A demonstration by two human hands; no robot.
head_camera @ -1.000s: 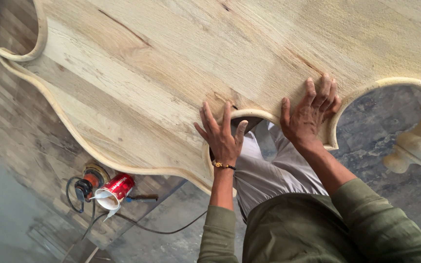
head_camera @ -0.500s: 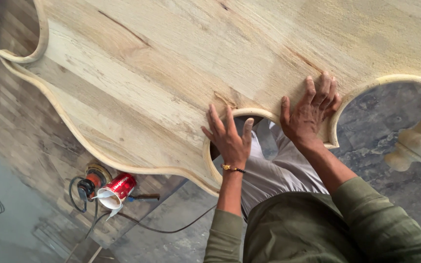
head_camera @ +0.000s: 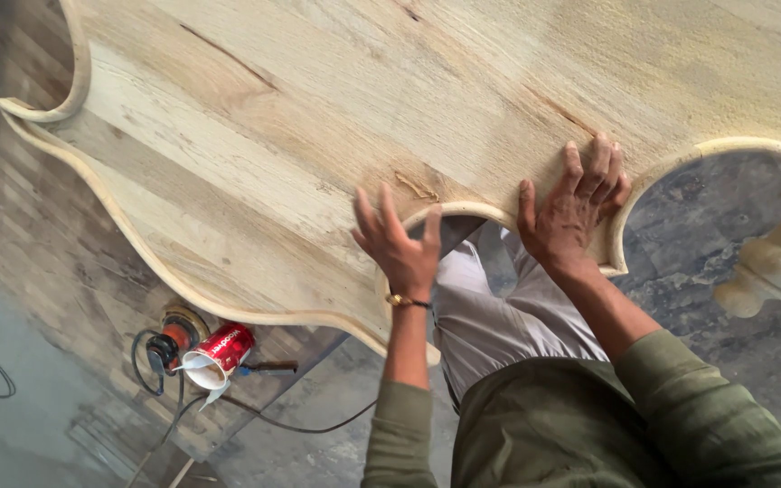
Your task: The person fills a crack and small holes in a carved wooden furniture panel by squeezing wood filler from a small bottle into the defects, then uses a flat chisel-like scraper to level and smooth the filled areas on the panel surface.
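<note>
A large wooden panel (head_camera: 390,117) of pale, rough-grained wood fills most of the view, and its near edge is cut in a wavy, scalloped line with a raised lighter rim. Under it, on the left, a darker wooden board (head_camera: 38,253) lies on the grey floor (head_camera: 20,425).

The person stands at a curved notch of the panel's edge, in a green long-sleeved top and light trousers. The right hand (head_camera: 571,212) lies flat on the panel, palm down and fingers spread — it presses on the wood just beside the notch. The left hand (head_camera: 399,244) is open too, fingers apart, over the panel's rim on the other side of the notch; whether it touches the wood cannot be told. The two hands are apart and hold nothing.

On the right a pale turned wooden leg (head_camera: 770,271) shows through another notch. On the dark board lie a red can (head_camera: 219,354) on its side and, just beside it, a small power tool (head_camera: 169,339) with a black cable.
</note>
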